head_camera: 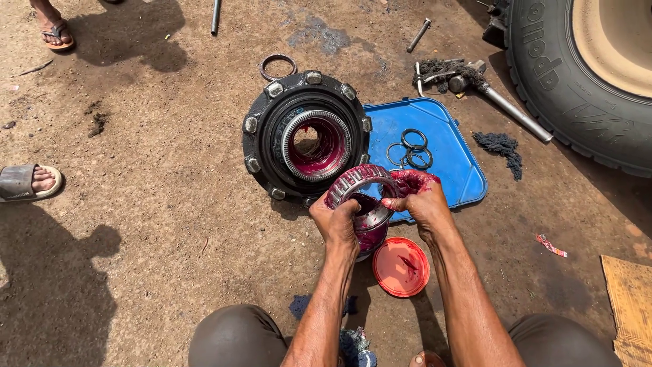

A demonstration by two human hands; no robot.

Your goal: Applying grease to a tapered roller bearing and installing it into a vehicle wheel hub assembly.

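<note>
Both grips clamp the grease-coated steel roller bearing ring (361,194) at frame centre: left hand (336,221) steadying it, right hand (421,200) apparently smearing red grease, above the open red tub lid (401,266), near the black wheel hub (307,141).

The packed reddish-brown dirt ground (156,204) carries a black round metal wheel hub (307,141), a blue plastic tray (435,153), a red round plastic lid (401,266), a dark metal ring (278,66), a steel bolt (419,35), a long grey metal tool (506,105), a large black rubber tyre (584,81) and a brown cardboard sheet (631,306).
</note>
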